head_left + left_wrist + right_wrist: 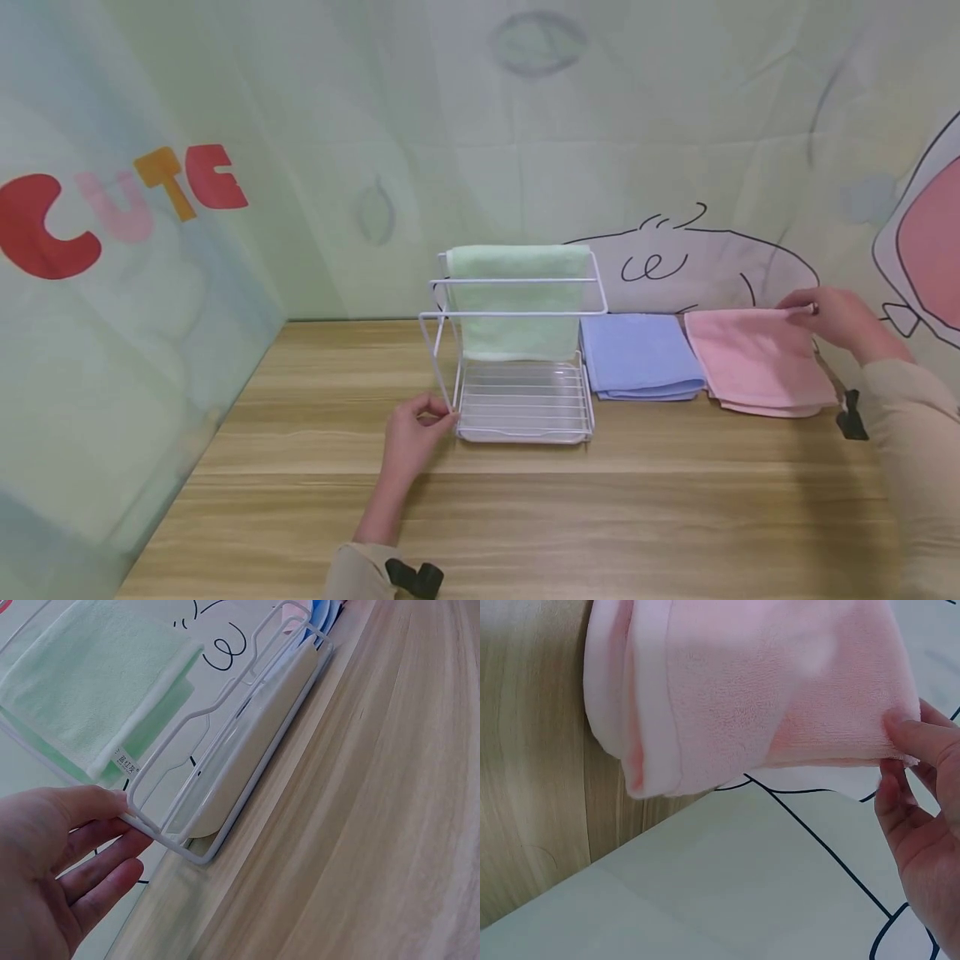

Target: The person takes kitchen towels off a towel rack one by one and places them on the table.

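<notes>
A white wire rack (525, 315) stands on the table, with a folded light green towel (521, 304) draped over its rear top bar. My left hand (414, 433) pinches the rack's front left corner near the base; in the left wrist view thumb and fingers close around the white wire (142, 823). Far to the right, my right hand (832, 317) pinches the far right corner of a folded pink towel (757, 358). The right wrist view shows that corner of the pink towel (780, 690) lifted between thumb and fingers, its near edge lower on the tabletop.
A folded blue towel (641, 357) lies between the rack and the pink towel. Under the rack's wire shelf sits a shallow tray (525, 437). A printed cloth backdrop (345, 167) rises right behind the wooden table (600, 517).
</notes>
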`<control>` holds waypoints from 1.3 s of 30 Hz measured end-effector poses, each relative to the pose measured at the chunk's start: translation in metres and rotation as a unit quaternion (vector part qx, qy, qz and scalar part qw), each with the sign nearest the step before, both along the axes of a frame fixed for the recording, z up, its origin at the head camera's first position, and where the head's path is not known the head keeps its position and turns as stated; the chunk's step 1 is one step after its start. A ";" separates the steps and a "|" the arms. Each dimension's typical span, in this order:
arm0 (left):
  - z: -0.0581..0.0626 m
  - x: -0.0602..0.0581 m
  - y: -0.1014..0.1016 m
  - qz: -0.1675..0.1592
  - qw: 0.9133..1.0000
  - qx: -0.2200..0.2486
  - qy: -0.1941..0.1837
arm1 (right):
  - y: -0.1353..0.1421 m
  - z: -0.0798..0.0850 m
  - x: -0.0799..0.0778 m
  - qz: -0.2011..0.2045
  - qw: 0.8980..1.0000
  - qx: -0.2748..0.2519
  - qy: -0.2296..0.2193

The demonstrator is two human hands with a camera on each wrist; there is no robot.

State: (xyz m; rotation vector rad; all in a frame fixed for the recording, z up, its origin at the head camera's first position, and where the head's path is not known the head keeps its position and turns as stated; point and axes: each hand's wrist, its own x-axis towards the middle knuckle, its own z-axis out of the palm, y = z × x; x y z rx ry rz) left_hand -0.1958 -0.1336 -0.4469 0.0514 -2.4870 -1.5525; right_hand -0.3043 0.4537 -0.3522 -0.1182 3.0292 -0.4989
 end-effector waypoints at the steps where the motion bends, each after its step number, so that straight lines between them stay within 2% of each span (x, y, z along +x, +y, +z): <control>1: 0.000 0.000 0.000 -0.001 1.000 0.000 0.001 | 0.000 0.000 0.000 -0.002 1.000 -0.003 -0.002; 9: -0.001 0.000 -0.001 -0.001 1.000 0.002 0.004 | -0.004 0.002 -0.003 -0.011 0.999 -0.038 0.000; 14: 0.001 0.000 0.000 0.001 1.000 0.000 0.000 | -0.006 -0.002 -0.003 -0.026 0.997 -0.064 0.030; 19: 0.002 0.001 -0.001 0.004 1.000 0.004 -0.002 | -0.004 -0.011 -0.004 -0.047 0.990 -0.112 0.074; 22: 0.002 0.001 0.000 0.002 1.000 0.005 -0.004 | -0.003 -0.017 -0.002 -0.063 0.986 -0.134 0.076; 29: 0.003 0.001 0.001 0.000 1.000 0.008 -0.005 | -0.002 -0.025 0.002 -0.081 0.982 -0.149 0.080; 39: 0.003 0.003 0.001 -0.004 1.000 0.009 -0.001 | -0.002 -0.027 0.002 -0.079 0.983 -0.148 0.074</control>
